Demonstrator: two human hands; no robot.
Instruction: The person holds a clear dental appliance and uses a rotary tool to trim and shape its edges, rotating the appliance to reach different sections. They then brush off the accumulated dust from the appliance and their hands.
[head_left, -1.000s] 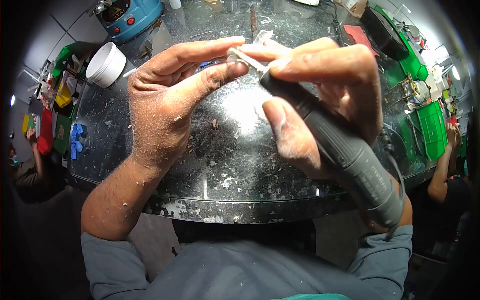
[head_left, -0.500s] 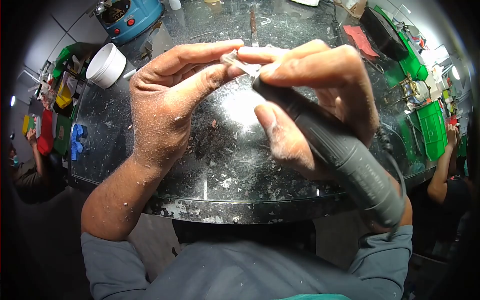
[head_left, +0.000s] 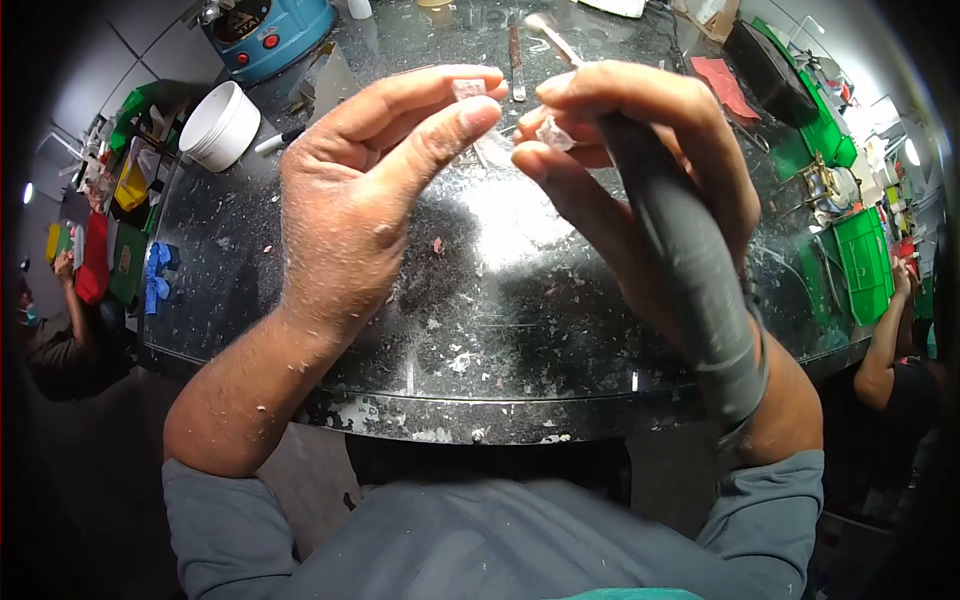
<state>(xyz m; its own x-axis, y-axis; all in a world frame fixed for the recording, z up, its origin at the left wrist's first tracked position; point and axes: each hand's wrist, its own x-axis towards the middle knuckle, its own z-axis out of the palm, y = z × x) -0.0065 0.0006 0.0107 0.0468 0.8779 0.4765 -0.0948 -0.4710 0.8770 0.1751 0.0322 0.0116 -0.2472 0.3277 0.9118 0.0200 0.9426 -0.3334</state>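
Powdery dust coats my left hand (head_left: 355,190), which pinches a small whitish, clear-looking piece (head_left: 468,90) between thumb and fingers. To its right, my right hand (head_left: 660,130) grips a dark rotary handpiece (head_left: 690,250) that slants from the fingers down toward the forearm. The handpiece's thin shank and pale tip (head_left: 543,27) point up and away, apart from the left piece. A second small whitish piece (head_left: 553,133) sits between the right thumb and fingers. Its exact kind is too small to tell.
On the dark, dust-flecked table (head_left: 460,310) lie a thin flat metal tool (head_left: 516,65) and a red scrap (head_left: 722,88). A white tub (head_left: 220,127), a marker (head_left: 280,139) and a blue machine (head_left: 265,35) stand left; green bins (head_left: 864,262) are at right. Other people sit at both sides.
My hands have separated; before, the handpiece tip was at the piece between them. The handpiece has swung more upright, its tip now pointing away, and a small whitish piece shows in my right fingers.
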